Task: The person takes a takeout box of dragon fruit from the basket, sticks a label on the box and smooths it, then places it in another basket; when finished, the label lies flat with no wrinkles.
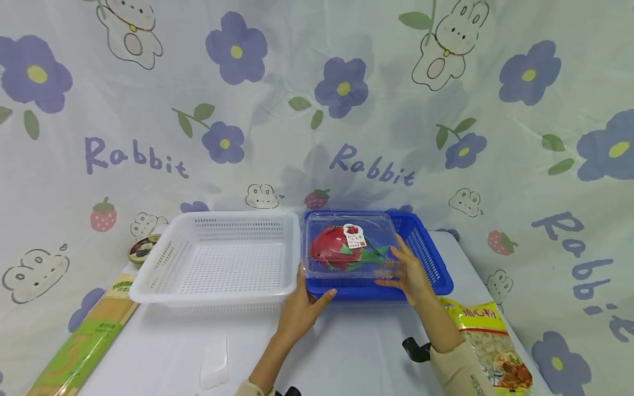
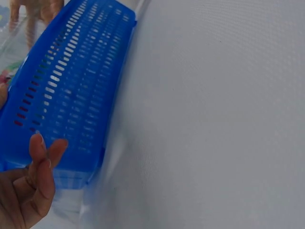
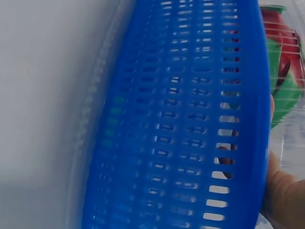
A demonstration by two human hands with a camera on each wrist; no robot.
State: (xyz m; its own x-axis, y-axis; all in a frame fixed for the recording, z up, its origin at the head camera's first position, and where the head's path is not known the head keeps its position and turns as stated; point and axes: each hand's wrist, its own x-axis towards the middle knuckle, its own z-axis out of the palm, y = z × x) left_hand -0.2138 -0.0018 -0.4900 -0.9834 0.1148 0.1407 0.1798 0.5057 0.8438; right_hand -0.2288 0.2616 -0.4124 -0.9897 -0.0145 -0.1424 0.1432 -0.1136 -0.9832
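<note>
Two slotted baskets stand side by side on the table (image 1: 356, 352), touching: one basket (image 1: 218, 258) on the left, the other basket (image 1: 431, 253) on the right. A lidded clamshell box (image 1: 346, 247) sits over the right basket's left part, with a dragon fruit (image 1: 329, 247) inside it. The left hand (image 1: 299, 308) lies at the box's near left corner, the right hand (image 1: 408, 272) at its right side. A round tin (image 1: 143, 247) lies left of the baskets; a spaghetti pack (image 1: 86, 335) lies in front of the tin. A snack bag (image 1: 490, 341) lies at the near right.
</note>
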